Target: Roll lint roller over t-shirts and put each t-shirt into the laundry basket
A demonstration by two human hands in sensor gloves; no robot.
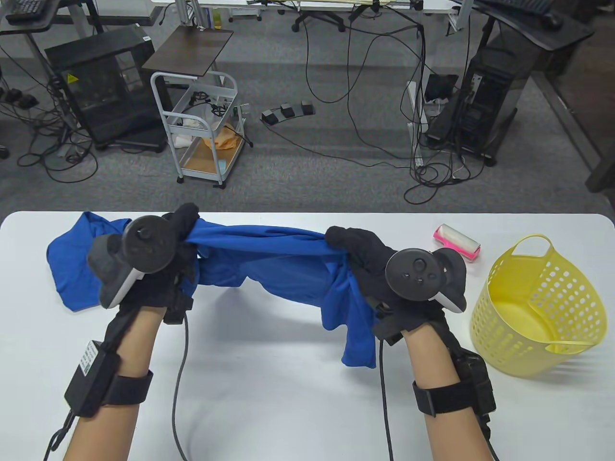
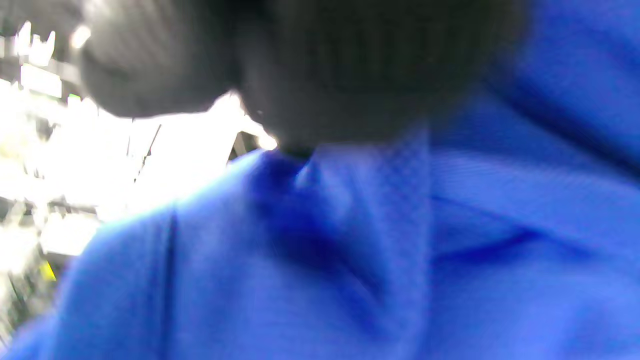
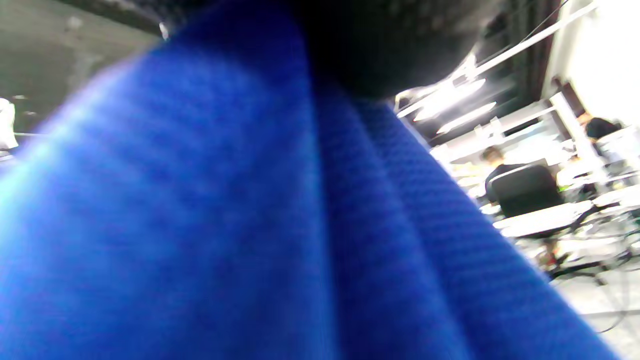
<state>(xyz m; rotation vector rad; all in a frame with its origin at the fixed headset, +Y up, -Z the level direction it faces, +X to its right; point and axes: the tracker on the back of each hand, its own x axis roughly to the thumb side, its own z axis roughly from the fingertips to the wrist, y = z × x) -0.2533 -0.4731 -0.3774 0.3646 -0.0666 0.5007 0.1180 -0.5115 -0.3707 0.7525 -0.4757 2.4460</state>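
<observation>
Table view: left hand [image 1: 158,254] and right hand [image 1: 370,261] each clamp the blue t-shirt [image 1: 269,254], stretched lengthwise from 9 to 3 o'clock above the surface [image 1: 288,384].

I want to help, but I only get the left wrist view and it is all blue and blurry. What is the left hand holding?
Observer: The left hand grips one end of a blue t-shirt, lifted over the white table.
Operator: Is the other hand helping?
Observer: Yes, the right hand grips the other end, so the shirt stretches between them.
Operator: Where is the basket?
Observer: The yellow laundry basket stands at the table's right, holding no shirt.
Operator: And the roller?
Observer: The pink lint roller lies beyond the right hand, untouched.
</observation>
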